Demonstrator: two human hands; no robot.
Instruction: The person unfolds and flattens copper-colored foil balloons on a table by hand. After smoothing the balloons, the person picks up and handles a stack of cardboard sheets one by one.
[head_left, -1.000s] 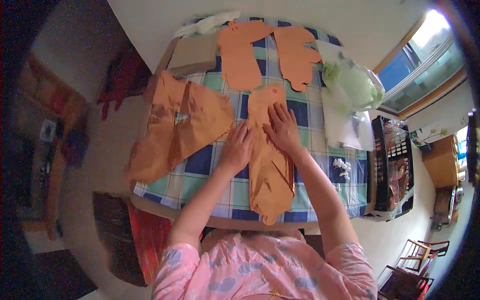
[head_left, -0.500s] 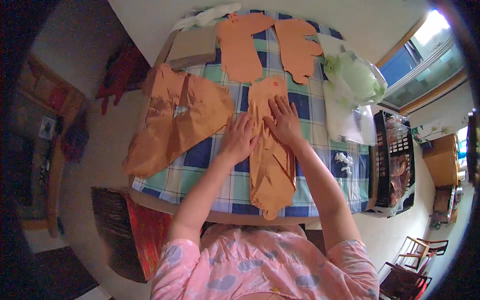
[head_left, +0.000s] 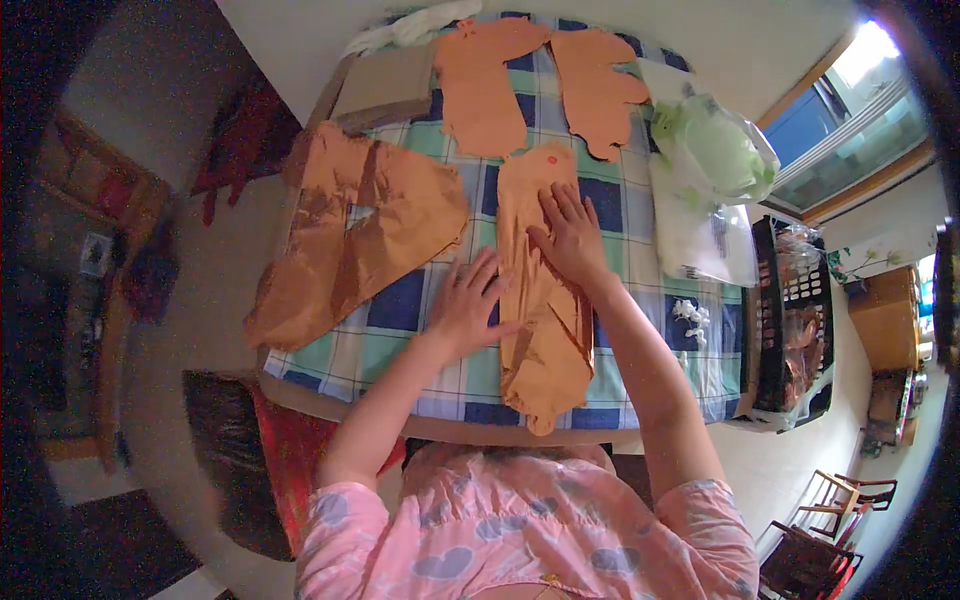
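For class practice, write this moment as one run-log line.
right hand: resting on copper foil strip | left hand: spread at strip's left edge

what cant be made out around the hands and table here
All in the head view:
- Part of the long copper sheet under the right hand: the hand covers it.
- Whether the left hand touches the sheet: its underside is hidden from above.
- Red mark details: too small.
- Inside the pale green plastic bundle: cloudy plastic hides it.
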